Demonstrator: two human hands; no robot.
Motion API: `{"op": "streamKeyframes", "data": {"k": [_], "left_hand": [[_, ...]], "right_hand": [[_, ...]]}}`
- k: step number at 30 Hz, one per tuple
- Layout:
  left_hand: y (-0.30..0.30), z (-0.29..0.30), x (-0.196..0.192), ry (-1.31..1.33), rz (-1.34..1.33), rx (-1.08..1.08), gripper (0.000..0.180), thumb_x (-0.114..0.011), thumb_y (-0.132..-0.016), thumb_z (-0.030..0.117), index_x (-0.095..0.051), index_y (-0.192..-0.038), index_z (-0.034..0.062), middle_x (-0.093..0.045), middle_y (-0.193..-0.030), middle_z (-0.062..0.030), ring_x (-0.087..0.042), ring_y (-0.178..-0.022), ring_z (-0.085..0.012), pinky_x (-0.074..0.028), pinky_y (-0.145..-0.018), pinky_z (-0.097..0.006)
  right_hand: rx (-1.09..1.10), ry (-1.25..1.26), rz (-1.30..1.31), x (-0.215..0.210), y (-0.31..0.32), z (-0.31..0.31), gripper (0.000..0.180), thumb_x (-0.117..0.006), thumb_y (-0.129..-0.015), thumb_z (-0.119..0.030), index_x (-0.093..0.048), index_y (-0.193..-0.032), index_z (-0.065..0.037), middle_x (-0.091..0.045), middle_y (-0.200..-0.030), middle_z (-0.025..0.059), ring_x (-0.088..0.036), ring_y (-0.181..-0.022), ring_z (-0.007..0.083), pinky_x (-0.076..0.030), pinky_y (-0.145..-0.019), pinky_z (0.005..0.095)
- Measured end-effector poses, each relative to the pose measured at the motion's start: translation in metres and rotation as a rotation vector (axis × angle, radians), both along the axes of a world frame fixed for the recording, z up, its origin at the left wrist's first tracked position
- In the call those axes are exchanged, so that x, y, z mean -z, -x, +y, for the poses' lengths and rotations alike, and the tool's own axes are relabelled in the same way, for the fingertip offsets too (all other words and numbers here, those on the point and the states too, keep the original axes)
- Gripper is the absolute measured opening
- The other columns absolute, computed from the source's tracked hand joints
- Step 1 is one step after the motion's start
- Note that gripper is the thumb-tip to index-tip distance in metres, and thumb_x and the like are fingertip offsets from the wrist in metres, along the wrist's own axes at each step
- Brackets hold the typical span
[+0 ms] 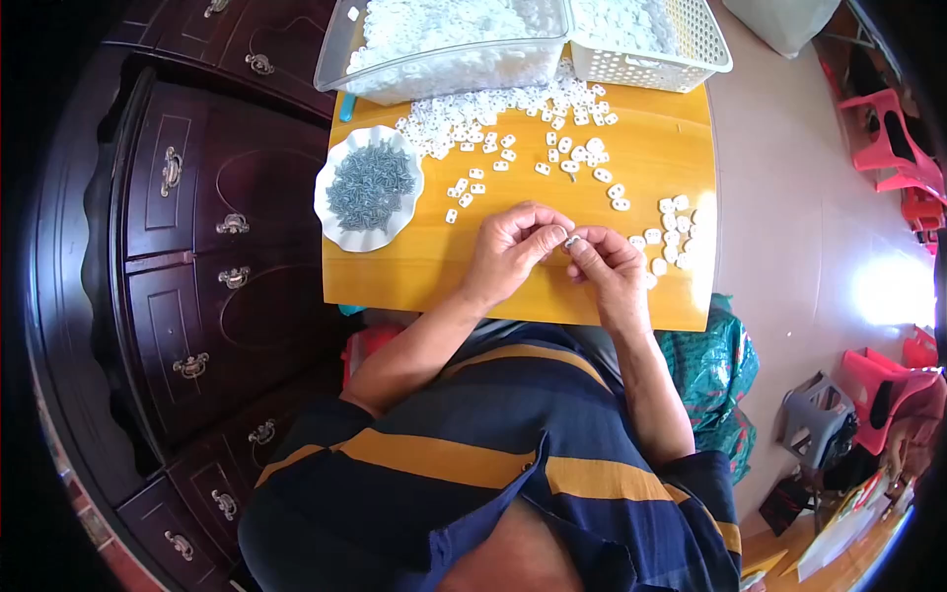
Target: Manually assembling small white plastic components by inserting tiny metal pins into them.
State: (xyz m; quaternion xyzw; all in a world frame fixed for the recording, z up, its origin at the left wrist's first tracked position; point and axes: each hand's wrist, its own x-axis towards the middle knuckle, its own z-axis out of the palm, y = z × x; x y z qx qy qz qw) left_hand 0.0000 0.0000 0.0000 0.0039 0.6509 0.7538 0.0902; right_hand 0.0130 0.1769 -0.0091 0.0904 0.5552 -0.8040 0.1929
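- A dark wooden cabinet point(286, 187) fills the left side, its drawers fitted with ornate metal handles point(233, 224).
- A pale sack point(789, 22) stands at the top right (only partly in view).
- Pink plastic stools point(878, 390) stand along the right, one beside a grey stool point(817, 419).
- A shiny green bag point(725, 360) rests on the glossy floor point(774, 227).

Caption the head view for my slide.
Bare hands meet at a small white piece above a yellow wood-grain table.

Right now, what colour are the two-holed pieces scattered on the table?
The two-holed pieces are white, best seen in the head view.
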Motion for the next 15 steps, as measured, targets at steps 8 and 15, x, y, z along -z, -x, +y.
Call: {"op": "streamKeyframes", "data": {"k": [8, 15], "left_hand": [[0.0015, 0.0038, 0.0010, 0.010, -0.003, -0.010, 0.011, -0.071, -0.100, 0.012, -0.075, -0.101, 0.0018, -0.068, -0.084, 0.0018, -0.055, -0.070, -0.0039, -0.045, -0.063, -0.021], [0.0017, 0.0038, 0.0025, 0.004, -0.002, -0.005, 0.012, -0.071, -0.100, 0.013, -0.075, -0.101, 0.0013, -0.067, -0.084, 0.0021, -0.055, -0.071, -0.0042, -0.045, -0.063, -0.021]], "right_hand": [[0.108, 0.093, 0.065, -0.0020, 0.0021, -0.0048, 0.018, -0.069, -0.099, -0.003, -0.065, -0.116, -0.003, -0.072, -0.095, 0.0003, -0.062, -0.076, 0.0041, -0.049, -0.067, 0.0185], [0.105, 0.110, 0.061, 0.0001, 0.0004, -0.0045, 0.020, -0.069, -0.098, -0.002, -0.062, -0.117, -0.004, -0.071, -0.094, -0.0002, -0.062, -0.077, 0.0034, -0.048, -0.067, 0.0181]]}}
